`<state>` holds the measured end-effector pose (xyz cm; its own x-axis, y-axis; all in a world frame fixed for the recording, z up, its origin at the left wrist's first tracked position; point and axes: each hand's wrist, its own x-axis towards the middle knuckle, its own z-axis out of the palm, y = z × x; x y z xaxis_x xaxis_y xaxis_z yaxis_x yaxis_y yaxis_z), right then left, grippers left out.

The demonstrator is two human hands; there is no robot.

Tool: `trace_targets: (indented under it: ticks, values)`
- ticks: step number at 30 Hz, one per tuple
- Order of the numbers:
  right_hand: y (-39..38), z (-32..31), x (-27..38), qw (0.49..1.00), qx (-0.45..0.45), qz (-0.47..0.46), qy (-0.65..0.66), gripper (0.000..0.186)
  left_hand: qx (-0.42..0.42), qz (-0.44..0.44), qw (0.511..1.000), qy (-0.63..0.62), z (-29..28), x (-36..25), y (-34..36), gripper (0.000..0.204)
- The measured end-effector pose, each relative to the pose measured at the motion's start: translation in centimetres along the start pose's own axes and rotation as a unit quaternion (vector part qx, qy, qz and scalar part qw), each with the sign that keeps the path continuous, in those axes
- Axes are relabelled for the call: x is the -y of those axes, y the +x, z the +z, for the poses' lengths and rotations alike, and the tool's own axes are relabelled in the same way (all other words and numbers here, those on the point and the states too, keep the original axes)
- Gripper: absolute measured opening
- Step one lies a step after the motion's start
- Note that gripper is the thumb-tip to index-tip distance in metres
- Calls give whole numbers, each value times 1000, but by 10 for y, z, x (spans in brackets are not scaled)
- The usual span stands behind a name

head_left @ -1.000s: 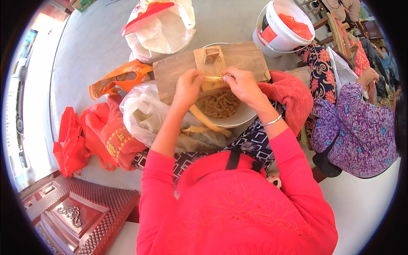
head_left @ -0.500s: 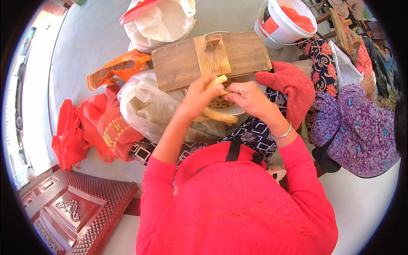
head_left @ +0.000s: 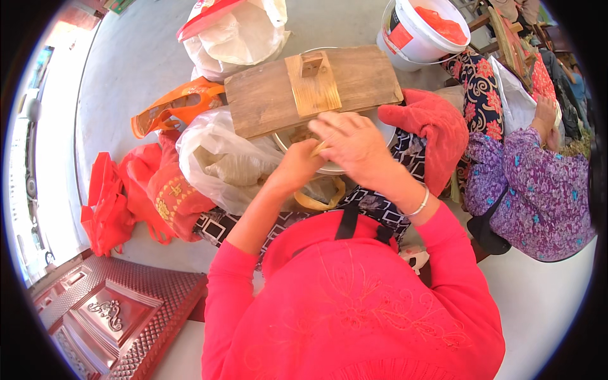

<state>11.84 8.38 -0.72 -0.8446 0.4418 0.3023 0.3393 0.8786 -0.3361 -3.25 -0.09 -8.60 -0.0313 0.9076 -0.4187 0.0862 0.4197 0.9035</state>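
My left hand [head_left: 303, 161] is closed on a pale yellow strip [head_left: 335, 190], whose looped length hangs below. My right hand [head_left: 358, 145] lies just over the left one, its fingers stretched out and its thumb partly hidden. Behind both hands rests a wooden board [head_left: 259, 98] with a lighter cross piece and a small block [head_left: 311, 64] on it. It lies across a pale basin [head_left: 386, 133], whose contents are mostly covered by my hands. A translucent plastic bag [head_left: 212, 158] with beige stuff inside sits left of the basin, beside my patterned lap.
Around me are red bags [head_left: 104, 215], an orange bag [head_left: 164, 111], a white sack [head_left: 234, 41], a red cloth [head_left: 434, 133] and a white bucket [head_left: 415, 44]. A person in purple flowered clothing [head_left: 538, 196] sits at my right. A brown embossed panel [head_left: 126, 310] lies lower left.
Both hands have come down from the board to the front of the basin. The strip moved with them, and my right fingers went from pinching it to stretching out over my left hand.
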Motion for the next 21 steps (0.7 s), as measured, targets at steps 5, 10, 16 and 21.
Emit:
trace_targets:
  ticks: [5, 10, 16, 21]
  values:
    - [-4, 28, -30, 997, 32, 14, -63, 11, 159, -107, 960, -204, 2, -46, -22, 19]
    - [-22, 3, -12, 937, 90, 167, 294, 21, 19, 94, 995, 7, -34, -61, -25, 31]
    - [-15, -37, 38, 686, 88, 276, 668, 22, -47, 176, 970, -164, 1, -51, -23, 36]
    - [-20, 15, 9, 872, -111, 293, 376, 29, -6, 138, 948, -287, 36, -68, -39, 35]
